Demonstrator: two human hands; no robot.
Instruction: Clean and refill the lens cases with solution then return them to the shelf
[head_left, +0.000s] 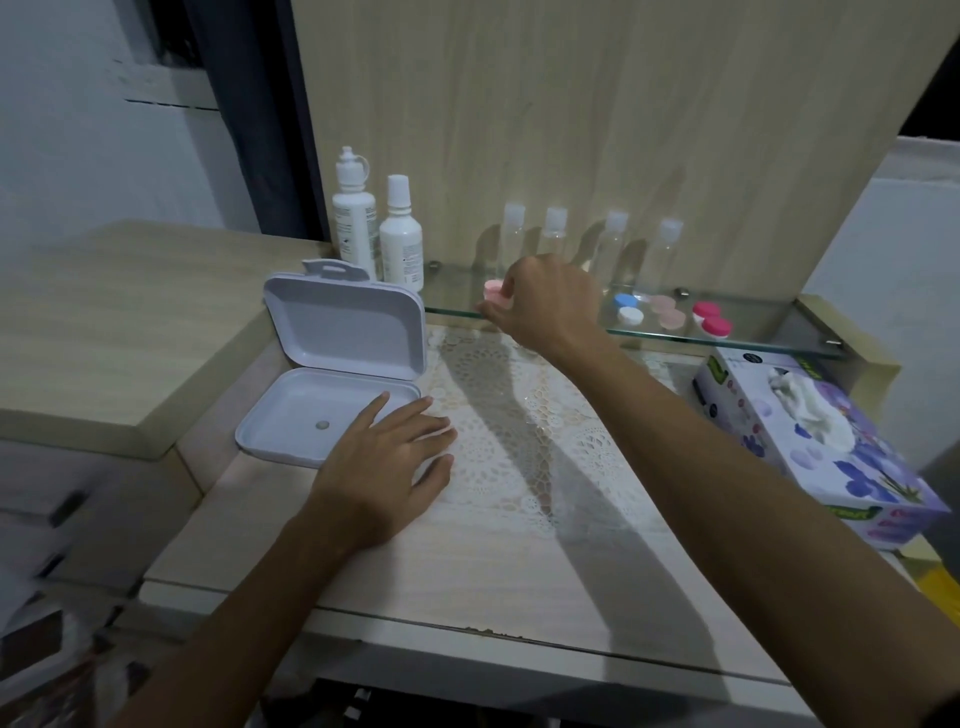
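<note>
My right hand (545, 304) reaches to the glass shelf (769, 340) and pinches a pink lens case (493, 291) at the shelf's left part. Further right on the shelf lie a blue-and-white lens case (626, 309), a pale pink one (667, 312) and a red-pink one (711, 318). Two white solution bottles (376, 234) stand at the shelf's left end. My left hand (387, 465) rests flat on the table beside an open white plastic box (332, 384), fingers spread and holding nothing.
Several small clear bottles with white caps (587, 239) stand along the wooden back panel on the shelf. A purple flowered tissue box (831, 447) sits at the table's right. A lace mat (519, 415) covers the middle of the table. A higher wooden top (114, 332) lies left.
</note>
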